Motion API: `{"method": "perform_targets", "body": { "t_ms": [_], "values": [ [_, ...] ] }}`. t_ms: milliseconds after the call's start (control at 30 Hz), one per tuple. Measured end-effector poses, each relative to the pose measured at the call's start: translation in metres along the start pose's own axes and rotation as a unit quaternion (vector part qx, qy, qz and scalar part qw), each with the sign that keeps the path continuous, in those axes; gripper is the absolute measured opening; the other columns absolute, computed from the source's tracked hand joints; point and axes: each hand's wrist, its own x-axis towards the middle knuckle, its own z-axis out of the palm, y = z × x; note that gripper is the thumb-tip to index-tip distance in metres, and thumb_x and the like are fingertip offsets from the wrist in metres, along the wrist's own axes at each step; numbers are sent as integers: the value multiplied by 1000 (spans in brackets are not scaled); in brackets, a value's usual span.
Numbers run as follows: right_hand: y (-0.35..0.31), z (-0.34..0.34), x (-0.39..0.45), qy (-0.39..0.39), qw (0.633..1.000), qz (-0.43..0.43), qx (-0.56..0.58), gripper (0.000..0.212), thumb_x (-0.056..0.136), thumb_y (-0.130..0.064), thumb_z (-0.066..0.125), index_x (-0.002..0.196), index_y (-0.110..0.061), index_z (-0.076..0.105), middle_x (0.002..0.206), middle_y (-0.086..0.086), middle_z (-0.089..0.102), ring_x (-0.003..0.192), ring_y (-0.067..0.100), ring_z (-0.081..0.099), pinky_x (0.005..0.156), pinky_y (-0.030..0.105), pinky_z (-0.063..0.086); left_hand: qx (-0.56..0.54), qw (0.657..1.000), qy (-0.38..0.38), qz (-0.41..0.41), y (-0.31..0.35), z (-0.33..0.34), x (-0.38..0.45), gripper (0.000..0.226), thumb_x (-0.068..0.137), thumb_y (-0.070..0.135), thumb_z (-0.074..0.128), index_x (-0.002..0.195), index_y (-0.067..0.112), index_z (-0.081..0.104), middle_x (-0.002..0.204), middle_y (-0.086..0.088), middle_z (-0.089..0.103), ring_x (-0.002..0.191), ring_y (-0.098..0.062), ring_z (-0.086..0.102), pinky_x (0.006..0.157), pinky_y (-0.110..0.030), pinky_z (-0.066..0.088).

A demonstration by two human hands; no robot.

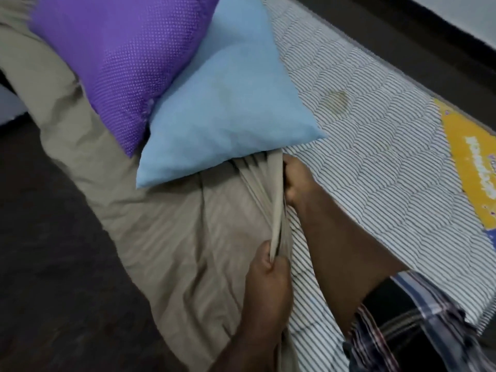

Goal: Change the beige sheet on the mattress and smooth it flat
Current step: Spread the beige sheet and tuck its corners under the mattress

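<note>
From the head camera, both hands are closed tight on the beige sheet (150, 210). The left hand (268, 269) makes a fist around a bunched-up edge of the sheet, and the right hand (296, 181) makes a fist on the same edge a bit farther up. Between the two grips the cloth is pulled into a tight, thin band. To the left of the grips, the rest of the sheet lies crumpled and full of folds on the bed and hangs over its side toward the dark floor (53, 264). To the right of the grips, the mattress (375, 170) is bare, with thin dark stripes and a yellow label (469, 162) near its far edge. Just above the right hand's grip sits a light blue pillow (225, 108), with its corner touching the bunched sheet. A purple dotted pillow (112, 49) leans on the blue one, farther up and to the left. A checked sleeve (418, 318) shows on the right arm.
</note>
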Motion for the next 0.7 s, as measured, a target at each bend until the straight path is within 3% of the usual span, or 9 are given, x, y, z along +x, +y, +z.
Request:
{"method": "perform_targets", "body": {
  "t_ms": [100,200,267,333,400,500,567,633,700],
  "values": [
    [-11,-8,15,-4,1000,-13,-8,34,81,-7,69,114,2,72,107,21,74,103,38,70,88,55,58,21,1000,5,3,-3,10,-5,16,95,14,48,98,17,63,73,-1,57,72,-19,55,71,-31,46],
    [-26,-34,19,21,999,-38,28,23,82,11,59,102,7,71,88,21,74,78,33,73,73,46,63,32,999,23,5,-5,23,-10,18,94,19,48,79,23,57,58,13,54,58,-8,49,58,-24,39],
    [-40,-65,18,23,997,-48,47,27,87,11,58,112,6,67,86,20,71,70,26,72,67,39,61,59,998,27,10,-3,38,-15,17,86,32,47,80,26,61,61,18,58,60,-4,52,59,-24,41],
    [-59,-96,5,33,995,-54,73,35,95,7,54,128,2,59,90,17,70,67,22,72,65,37,62,89,996,15,1,-2,57,-24,31,75,44,43,87,28,67,69,17,64,68,-2,58,65,-26,45],
    [-82,-131,-14,25,991,-69,113,36,99,10,45,129,-7,55,93,16,66,70,21,70,61,32,61,119,993,-4,-9,-2,76,-35,34,71,51,41,83,32,67,72,13,66,74,-11,63,70,-31,49],
    [-102,-196,-53,15,985,-87,150,35,97,15,44,120,-9,57,109,20,60,90,25,65,84,37,58,189,982,-20,-16,-4,98,-53,29,71,52,39,76,30,57,65,10,61,70,-10,62,68,-35,47],
    [-99,-240,-89,23,983,-97,153,34,97,12,46,112,-15,60,104,18,62,92,24,65,89,37,56,228,972,-48,-24,-10,110,-68,26,73,54,40,80,36,58,70,10,62,78,-10,64,70,-34,46],
    [-84,-273,-116,36,986,-91,136,32,98,7,47,112,-19,60,99,14,65,89,21,65,83,32,58,293,951,-91,-35,-22,122,-84,39,72,63,35,92,40,59,88,8,68,95,-13,66,78,-32,49],
    [-67,-294,-127,27,992,-52,114,31,99,5,47,114,-19,60,107,16,67,92,22,68,80,32,61,370,919,-127,-46,-34,134,-96,55,76,69,32,110,34,55,109,3,70,110,-18,64,86,-33,50]
  ]
}}
